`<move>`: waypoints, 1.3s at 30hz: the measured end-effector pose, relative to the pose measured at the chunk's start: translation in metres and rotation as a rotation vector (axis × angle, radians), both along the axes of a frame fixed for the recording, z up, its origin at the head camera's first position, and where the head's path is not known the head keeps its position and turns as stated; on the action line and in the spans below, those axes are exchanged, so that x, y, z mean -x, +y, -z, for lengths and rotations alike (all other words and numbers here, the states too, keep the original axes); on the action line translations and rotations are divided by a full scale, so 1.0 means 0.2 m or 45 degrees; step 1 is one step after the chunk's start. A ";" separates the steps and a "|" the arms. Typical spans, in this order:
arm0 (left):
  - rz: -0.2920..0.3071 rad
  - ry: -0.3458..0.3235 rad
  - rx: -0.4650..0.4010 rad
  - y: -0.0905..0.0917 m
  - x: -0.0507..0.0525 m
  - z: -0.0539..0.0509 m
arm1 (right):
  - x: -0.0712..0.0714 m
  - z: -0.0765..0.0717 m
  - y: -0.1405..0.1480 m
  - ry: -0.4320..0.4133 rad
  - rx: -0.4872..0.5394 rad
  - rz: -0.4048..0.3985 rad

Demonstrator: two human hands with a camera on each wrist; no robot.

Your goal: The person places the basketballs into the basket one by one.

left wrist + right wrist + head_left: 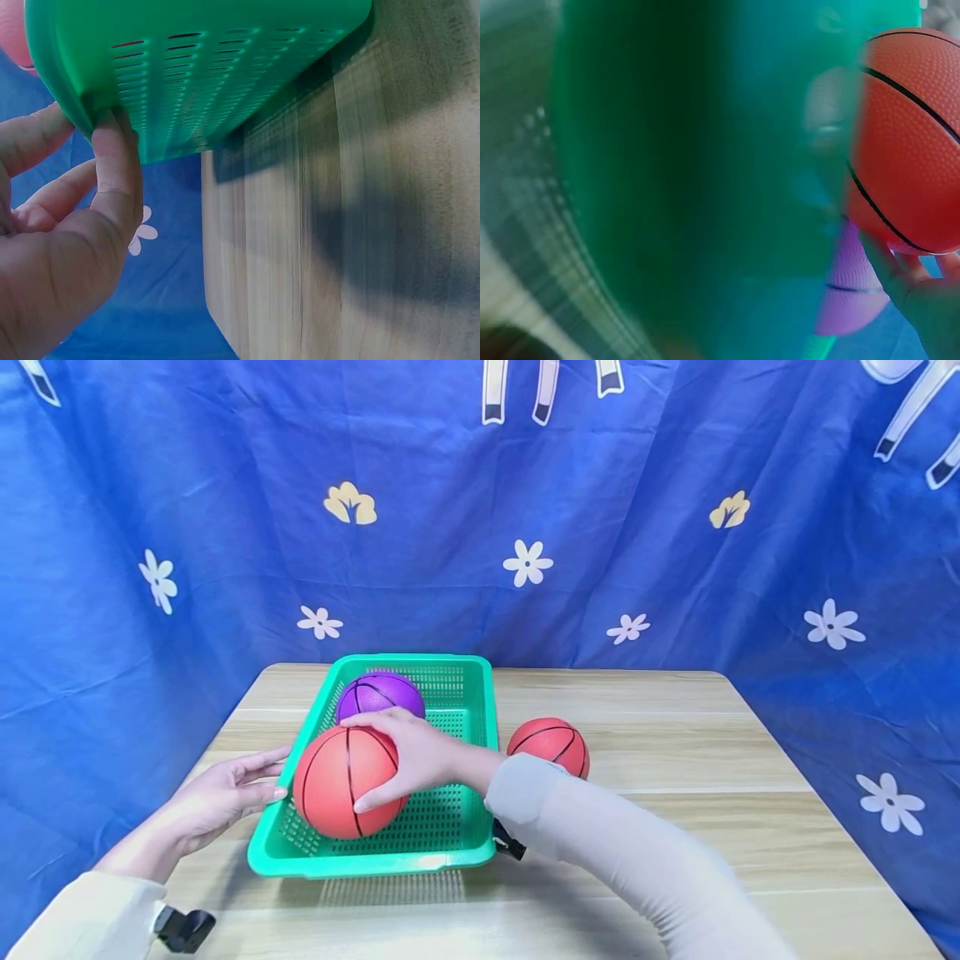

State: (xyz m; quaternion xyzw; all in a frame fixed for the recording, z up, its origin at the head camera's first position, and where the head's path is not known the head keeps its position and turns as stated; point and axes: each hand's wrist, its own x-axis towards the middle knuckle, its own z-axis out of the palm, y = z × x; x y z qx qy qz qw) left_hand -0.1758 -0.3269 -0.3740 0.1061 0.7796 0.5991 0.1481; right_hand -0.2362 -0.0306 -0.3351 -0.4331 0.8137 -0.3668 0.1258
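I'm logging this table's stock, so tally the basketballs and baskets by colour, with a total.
Red basketballs: 2
Purple basketball: 1
Green plastic basket: 1
Total: 4

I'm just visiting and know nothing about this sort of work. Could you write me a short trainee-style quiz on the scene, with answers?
1. True or false: the purple ball sits inside the green basket.
2. What does the right hand hold? A) the purple ball; B) a red ball; C) nothing.
3. Fill the gap: in the head view, the other red ball lies outside the basket, to its ____.

Key:
1. True.
2. B.
3. Right.
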 end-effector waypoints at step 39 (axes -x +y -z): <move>0.004 0.022 0.016 0.01 -0.01 0.00 | -0.04 0.15 -0.03 0.026 -0.135 -0.041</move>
